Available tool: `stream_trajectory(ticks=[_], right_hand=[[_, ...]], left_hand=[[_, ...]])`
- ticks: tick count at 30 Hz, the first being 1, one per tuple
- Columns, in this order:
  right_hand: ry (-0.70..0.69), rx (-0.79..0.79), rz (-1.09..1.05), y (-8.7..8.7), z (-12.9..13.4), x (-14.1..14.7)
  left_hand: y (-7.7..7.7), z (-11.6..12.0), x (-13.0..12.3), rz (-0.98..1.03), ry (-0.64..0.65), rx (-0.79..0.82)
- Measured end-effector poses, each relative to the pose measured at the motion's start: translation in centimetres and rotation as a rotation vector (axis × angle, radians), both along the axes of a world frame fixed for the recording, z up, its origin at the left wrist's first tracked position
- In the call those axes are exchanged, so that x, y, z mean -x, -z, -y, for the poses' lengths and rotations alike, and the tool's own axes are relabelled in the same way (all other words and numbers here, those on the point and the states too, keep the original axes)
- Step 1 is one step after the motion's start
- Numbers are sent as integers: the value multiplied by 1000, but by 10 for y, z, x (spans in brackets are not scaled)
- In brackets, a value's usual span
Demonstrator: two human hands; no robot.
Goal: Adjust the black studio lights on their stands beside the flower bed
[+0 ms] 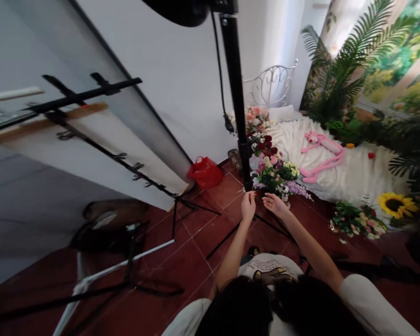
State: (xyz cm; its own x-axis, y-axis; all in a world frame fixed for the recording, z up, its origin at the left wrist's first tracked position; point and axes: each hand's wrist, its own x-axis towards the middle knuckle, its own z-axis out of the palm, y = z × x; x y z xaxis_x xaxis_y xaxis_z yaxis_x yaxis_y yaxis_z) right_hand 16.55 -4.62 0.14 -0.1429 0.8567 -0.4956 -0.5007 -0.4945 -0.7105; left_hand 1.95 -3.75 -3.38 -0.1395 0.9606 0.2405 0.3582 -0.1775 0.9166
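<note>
A black light-stand pole (237,84) rises in front of me, its lower end between and just beyond my hands. My left hand (248,204) is at the base of the pole, its fingers curled together; whatever is between them is too small to make out. Just right of the pole, my right hand (275,204) has its fingers loosely bent and apart, with nothing visible in it. A thin black cable (220,70) with a plug (228,123) hangs beside the pole.
Artificial flowers (273,161) stand right of the pole, beside a white-draped bed (357,175) bearing a pink plush toy (327,163). On the tiled floor (182,268) sits a red bag (206,172). A backdrop stand with clips (119,156) is at left. Tripod legs spread below my hands.
</note>
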Motion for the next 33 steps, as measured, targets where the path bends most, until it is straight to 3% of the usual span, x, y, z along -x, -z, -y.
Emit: stream_trajectory(ticks=[4,6,8,12,14,16,19,22,25,28,30,33], right_hand=[[-128,-115,392,-17,-59,17],[-173,-148,620,-29,-91,23],[-356,-157,755,-42,-120,26],[-794,-118,744,-69,-158,20],[-886,-45,670,-77,-169,14],[-843,10,589,-80,-176,10],[-678,-34,438,-76,-184,5],[-769,-136,373,-70,-188,5],[-833,-391,528,-64,-178,8],[-612,-711,656,-54,-152,9],[-459,-817,691,-52,-131,9],[-342,-898,633,-69,-108,15]], left_hand=[[-9,-14,15,16,-199,-87],[-16,-23,18,-23,-205,-114],[-24,-31,18,-93,-163,-130],[-37,-45,15,-195,-112,-112],[-39,-48,14,-219,-104,-93],[-40,-49,15,-233,-95,-86],[-40,-49,17,-243,-94,-88],[-39,-49,18,-248,-107,-93],[-40,-49,17,-254,-117,-87],[-41,-49,17,-260,-123,-78],[-42,-49,17,-265,-118,-73],[-41,-49,17,-269,-107,-78]])
